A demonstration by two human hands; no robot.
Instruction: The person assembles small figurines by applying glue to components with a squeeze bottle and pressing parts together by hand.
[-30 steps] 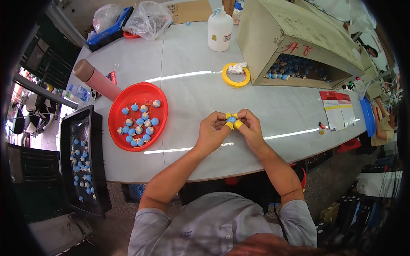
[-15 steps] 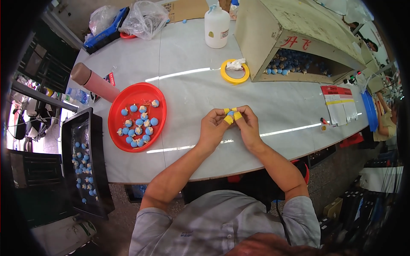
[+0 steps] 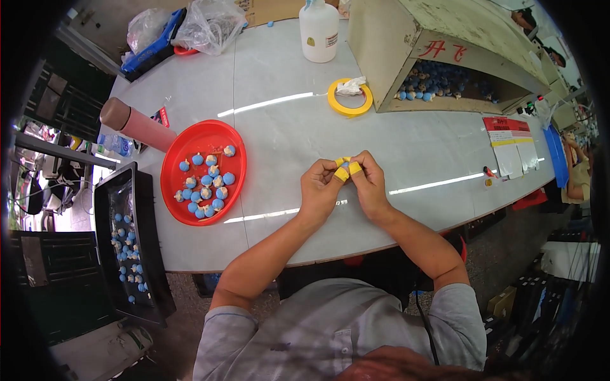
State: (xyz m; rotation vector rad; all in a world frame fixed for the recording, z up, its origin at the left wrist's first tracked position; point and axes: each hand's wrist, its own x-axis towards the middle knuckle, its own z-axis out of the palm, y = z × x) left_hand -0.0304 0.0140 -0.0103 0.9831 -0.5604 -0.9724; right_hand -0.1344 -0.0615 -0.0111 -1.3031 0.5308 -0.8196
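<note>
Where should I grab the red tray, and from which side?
Probably the red tray's right rim, coming from the right: that raised edge is bare and faces the left hand, while the pink flask crowds the far left. Keep it level; blue balls lie inside.

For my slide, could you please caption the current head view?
Left hand and right hand, fingertips yellow-wrapped, pinch a small blue piece beside a round red tray of blue balls.

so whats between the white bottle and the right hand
In the head view, a roll of yellow tape lies on the table between the white bottle and the right hand, with a crumpled white scrap over its upper part.
</note>
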